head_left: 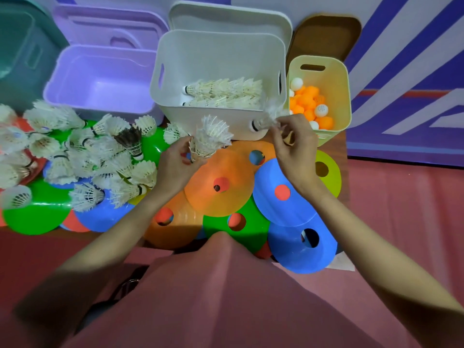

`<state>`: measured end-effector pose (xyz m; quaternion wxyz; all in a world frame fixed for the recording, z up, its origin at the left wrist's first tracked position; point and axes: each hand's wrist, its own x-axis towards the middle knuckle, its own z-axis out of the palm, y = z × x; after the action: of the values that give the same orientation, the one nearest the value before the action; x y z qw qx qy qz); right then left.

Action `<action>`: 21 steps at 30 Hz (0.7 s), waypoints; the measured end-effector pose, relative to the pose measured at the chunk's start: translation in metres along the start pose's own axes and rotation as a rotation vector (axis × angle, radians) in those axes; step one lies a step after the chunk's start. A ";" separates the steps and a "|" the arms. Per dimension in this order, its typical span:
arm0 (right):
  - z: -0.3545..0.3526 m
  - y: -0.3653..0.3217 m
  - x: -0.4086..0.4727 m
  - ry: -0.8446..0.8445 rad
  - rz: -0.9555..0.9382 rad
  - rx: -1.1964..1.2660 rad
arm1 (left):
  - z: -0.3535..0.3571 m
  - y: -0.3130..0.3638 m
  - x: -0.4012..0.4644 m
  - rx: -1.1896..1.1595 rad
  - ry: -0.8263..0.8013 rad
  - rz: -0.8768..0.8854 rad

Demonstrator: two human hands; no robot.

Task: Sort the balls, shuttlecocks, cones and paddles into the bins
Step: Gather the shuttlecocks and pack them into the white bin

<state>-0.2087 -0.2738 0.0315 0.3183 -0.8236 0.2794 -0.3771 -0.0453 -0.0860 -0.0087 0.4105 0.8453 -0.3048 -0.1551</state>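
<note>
Shuttlecocks [82,156] lie in a loose white heap on the left, spread over flat disc cones, with one dark-feathered shuttlecock [131,141] among them. The left hand [175,167] holds a short nested stack of shuttlecocks [211,139], its fingers [198,162] curled round the lower end so the feathers point up and away. The right hand [293,149] pinches a single shuttlecock [267,119] by its feathers, fingers closed on it, the cork end pointing left against the front corner of the white bin [175,71]; this shuttlecock is blurred.

Inside the white bin a row of shuttlecocks [223,92] lies on its side in nested lines, cork ends to the left. Just right of it stands the smaller yellow bin [339,79], holding orange and white balls [307,104]. Left of the white bin is the purple bin [75,71], and a teal bin [22,46] sits at the far left edge. Lids lean upright behind the bins: a purple lid [108,28], a white lid [226,18] and a brown lid [326,33].

Below the hands, overlapping disc cones cover the surface: an orange cone [226,172] on top in the middle, a blue cone [283,204] to its right, another blue cone [291,249] nearer the person, a green cone [253,222] between them, and a yellow-green cone [331,177] at the right edge. A large green cone [37,217] lies at lower left.
</note>
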 end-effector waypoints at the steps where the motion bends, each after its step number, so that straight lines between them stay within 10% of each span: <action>1: -0.001 -0.012 0.001 0.034 -0.004 0.064 | -0.002 0.001 0.001 0.006 -0.001 0.022; 14: 0.043 -0.044 0.057 -0.022 -0.009 -0.010 | -0.046 0.052 0.088 0.091 -0.009 0.305; 21: 0.072 -0.029 0.127 -0.157 0.111 -0.173 | -0.051 0.065 0.183 0.355 -0.342 0.291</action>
<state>-0.0737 -0.3215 0.0726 0.2873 -0.8582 0.3302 -0.2680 0.0958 -0.2042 0.0714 0.2168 0.8129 -0.5101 -0.1789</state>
